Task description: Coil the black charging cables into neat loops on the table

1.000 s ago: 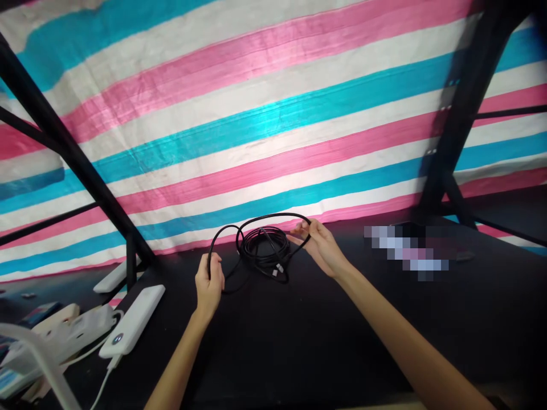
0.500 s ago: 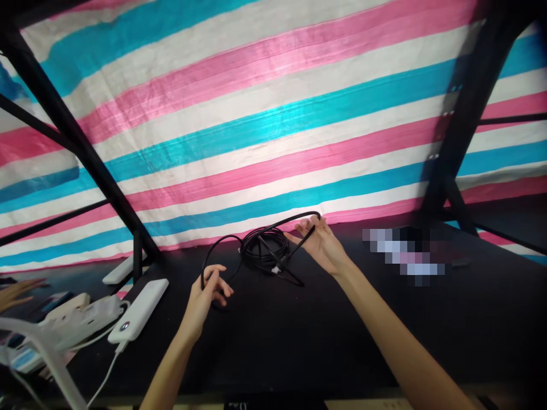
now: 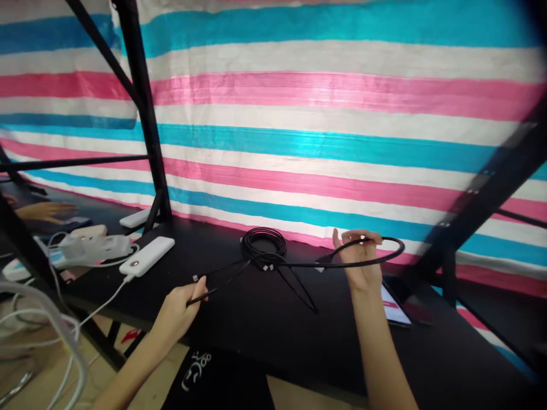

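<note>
Striped pink, blue and white sheeting (image 3: 277, 136) hangs creased behind your smooth black tabletop (image 3: 265, 319), bare toward its front edge; your left hand (image 3: 182, 304) pinches a slim black rubbery cable (image 3: 342, 265), your right hand (image 3: 363, 265) closes fingertips on its raised bend, and a round coil (image 3: 256, 259) lies between them
</note>
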A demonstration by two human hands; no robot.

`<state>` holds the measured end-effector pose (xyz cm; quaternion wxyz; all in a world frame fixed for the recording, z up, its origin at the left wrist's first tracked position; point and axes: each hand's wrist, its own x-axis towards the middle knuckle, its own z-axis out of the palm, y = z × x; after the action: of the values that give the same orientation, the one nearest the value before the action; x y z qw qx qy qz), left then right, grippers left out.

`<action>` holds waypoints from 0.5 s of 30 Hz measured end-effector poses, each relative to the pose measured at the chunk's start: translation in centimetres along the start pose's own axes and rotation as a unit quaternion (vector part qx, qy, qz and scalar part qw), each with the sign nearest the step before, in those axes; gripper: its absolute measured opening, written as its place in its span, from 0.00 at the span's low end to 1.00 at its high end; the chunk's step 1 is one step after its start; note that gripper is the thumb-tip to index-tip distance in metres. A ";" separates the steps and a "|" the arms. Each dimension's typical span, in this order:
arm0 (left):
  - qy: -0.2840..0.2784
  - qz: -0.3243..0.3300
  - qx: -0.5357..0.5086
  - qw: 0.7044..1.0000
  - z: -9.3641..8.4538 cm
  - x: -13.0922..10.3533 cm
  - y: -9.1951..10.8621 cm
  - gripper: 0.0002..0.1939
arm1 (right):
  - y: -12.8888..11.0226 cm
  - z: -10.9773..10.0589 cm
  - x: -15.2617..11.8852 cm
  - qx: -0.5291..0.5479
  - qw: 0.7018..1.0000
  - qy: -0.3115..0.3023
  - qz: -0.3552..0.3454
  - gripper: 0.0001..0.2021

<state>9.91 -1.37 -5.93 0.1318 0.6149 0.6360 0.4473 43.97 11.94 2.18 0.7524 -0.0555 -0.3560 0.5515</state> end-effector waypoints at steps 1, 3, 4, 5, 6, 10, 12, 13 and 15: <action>0.011 0.008 0.036 0.999 -0.2 -0.4 0.3 0.26 | -0.6 0.0 0.0 -0.002 1.000 0.010 -0.008 0.10; 0.040 0.019 0.095 0.994 -0.8 -1.1 0.7 0.26 | -2.0 -0.4 0.1 -0.010 0.999 0.031 -0.025 0.11; 0.056 0.019 0.123 0.991 -1.1 -1.5 0.8 0.26 | -2.8 -0.7 0.1 -0.020 0.998 0.041 -0.033 0.12; 0.071 0.015 0.151 0.986 -1.4 -1.8 0.8 0.26 | -3.5 -1.0 0.0 -0.035 0.997 0.049 -0.042 0.12; 0.084 0.011 0.181 0.980 -1.7 -2.2 0.8 0.26 | -4.1 -1.2 -0.2 -0.058 0.996 0.053 -0.052 0.12; 0.067 -0.003 0.295 0.953 -1.4 -4.4 0.4 0.22 | -5.6 -0.9 -2.0 -0.194 0.978 0.022 -0.071 0.11; 0.050 -0.011 0.341 0.939 -0.6 -5.7 0.4 0.20 | -6.0 0.0 -3.4 -0.273 0.959 -0.009 -0.073 0.14; 0.045 -0.016 0.355 0.934 -0.2 -6.3 0.5 0.20 | -6.1 0.4 -4.1 -0.317 0.945 -0.030 -0.077 0.15; 0.036 -0.023 0.362 0.931 0.4 -7.4 0.8 0.19 | -6.4 1.2 -5.5 -0.410 0.905 -0.073 -0.089 0.15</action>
<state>12.29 -8.04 -8.36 -0.1128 0.5895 0.7730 0.2053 47.55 4.34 3.55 0.6810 -0.2865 -0.6080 0.2907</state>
